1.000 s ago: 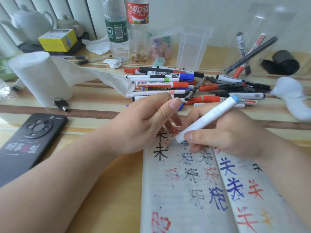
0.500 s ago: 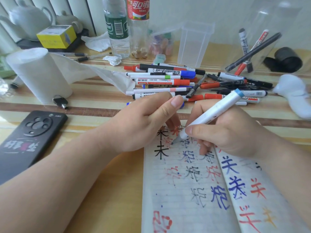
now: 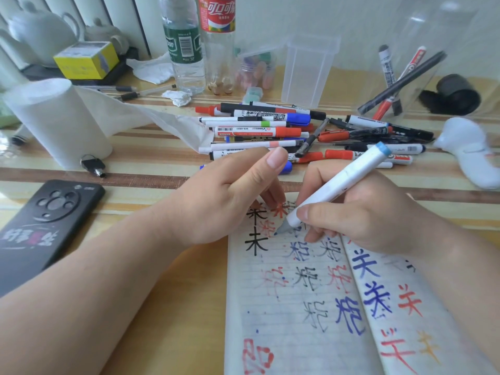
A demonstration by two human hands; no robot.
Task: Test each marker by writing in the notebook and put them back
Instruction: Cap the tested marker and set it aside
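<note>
An open lined notebook [image 3: 292,315] lies in front of me, covered in black, blue and red characters. My right hand [image 3: 373,220] grips a white marker [image 3: 335,188] with a light-blue end, its tip touching the upper left page. My left hand [image 3: 224,196] rests at the notebook's top left corner, fingertips pressing the page, thumb raised. Its fingers partly hide whatever may be under them. A pile of several markers [image 3: 270,131] lies beyond both hands. A clear container [image 3: 400,85] at the back right holds three markers.
A black phone [image 3: 46,223] lies at the left, a key [image 3: 93,166] and paper towel roll [image 3: 56,123] beyond it. Two bottles [image 3: 186,50], a clear plastic box [image 3: 308,69] and a yellow box [image 3: 86,60] stand at the back. A white object [image 3: 470,152] lies at the right.
The marker tip has shifted slightly on the page while writing. My left hand has stayed at the notebook's corner.
</note>
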